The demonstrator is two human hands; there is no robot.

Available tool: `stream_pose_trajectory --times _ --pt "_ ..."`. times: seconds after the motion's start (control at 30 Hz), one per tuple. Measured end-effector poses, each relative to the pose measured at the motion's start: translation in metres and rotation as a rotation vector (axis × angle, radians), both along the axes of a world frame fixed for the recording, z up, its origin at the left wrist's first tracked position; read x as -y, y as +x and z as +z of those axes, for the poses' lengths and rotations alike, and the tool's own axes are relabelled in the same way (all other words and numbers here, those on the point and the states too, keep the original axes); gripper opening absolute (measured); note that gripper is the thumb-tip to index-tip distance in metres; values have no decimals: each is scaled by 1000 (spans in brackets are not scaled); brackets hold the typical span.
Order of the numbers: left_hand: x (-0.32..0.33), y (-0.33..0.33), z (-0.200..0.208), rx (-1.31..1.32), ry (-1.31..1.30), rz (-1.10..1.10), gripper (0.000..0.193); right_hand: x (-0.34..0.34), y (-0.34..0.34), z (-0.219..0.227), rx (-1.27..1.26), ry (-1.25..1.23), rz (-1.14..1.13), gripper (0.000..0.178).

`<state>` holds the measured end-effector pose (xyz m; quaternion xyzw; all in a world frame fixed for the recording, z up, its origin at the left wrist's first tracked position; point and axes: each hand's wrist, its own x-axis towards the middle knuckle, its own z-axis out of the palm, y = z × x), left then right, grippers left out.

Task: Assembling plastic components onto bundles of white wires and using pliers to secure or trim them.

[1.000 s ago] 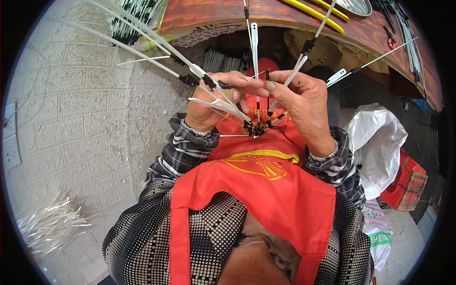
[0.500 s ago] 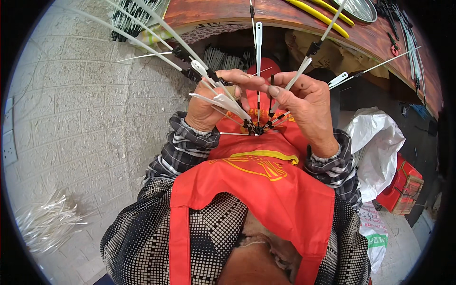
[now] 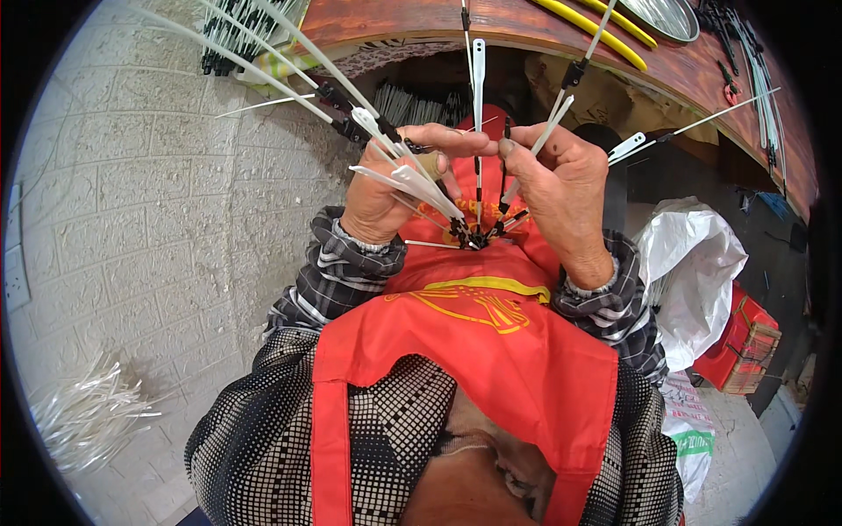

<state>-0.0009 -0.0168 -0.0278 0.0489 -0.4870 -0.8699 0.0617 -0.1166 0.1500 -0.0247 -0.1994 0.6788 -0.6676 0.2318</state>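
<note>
red apron lying nearest | left hand and right hand pinching shut around fan of thin white-and-black rods, meeting just above apron | rods looking light, springy, slippery; gripping best near bundled black bases | wooden bench sitting beyond

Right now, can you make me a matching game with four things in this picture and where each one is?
Things:
1. fan of white ribs
2. white plastic bag
3. pile of loose white strips
4. yellow rods

Places:
A. on the wooden tabletop
B. on the paved floor, at the person's left
C. between the left hand and right hand
D. at the person's right, beside a red box

Pairs: 1-C, 2-D, 3-B, 4-A
</note>
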Motion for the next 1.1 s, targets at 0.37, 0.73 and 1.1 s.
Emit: stream_pose_trajectory --times 0.37,0.73,1.1 --pt "-6 -3 -1 6 -21 95 34 3 -5 -6 -64 -11 14 12" --pt "1 -2 -5 -44 59 -18 29 3 -6 0 32 -13 23 12" --pt "1 -2 -4 -8 93 -10 30 1 -8 3 36 21 55 13"
